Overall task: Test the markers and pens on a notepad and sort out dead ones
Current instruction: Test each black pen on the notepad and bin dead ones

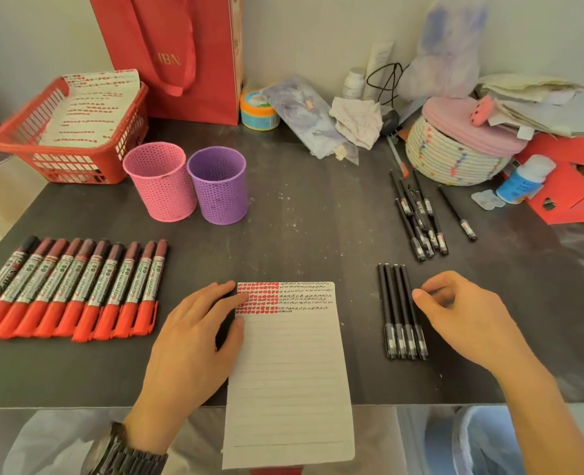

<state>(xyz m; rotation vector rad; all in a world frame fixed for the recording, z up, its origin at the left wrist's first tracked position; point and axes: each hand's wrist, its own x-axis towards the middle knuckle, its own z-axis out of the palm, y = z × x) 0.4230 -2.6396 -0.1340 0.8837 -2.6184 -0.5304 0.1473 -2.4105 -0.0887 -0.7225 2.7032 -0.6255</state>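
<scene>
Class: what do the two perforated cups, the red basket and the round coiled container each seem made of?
Pink cup and purple cup: matte perforated metal or plastic, unclear which; even punched holes. Red basket: moulded plastic, slight sheen, slatted walls. Round container: seemingly coiled cotton rope, visible stacked coils.

Ten red markers [95, 286], four aligned black pens [395, 303], two mesh cups [160, 181], one notepad [290, 371]

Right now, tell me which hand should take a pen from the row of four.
Right. The right hand hovers beside the row of four pens, fingertips at the nearest one. The left hand lies on the notepad's left edge, likely steadying it, with the pad between it and the pens.
</scene>
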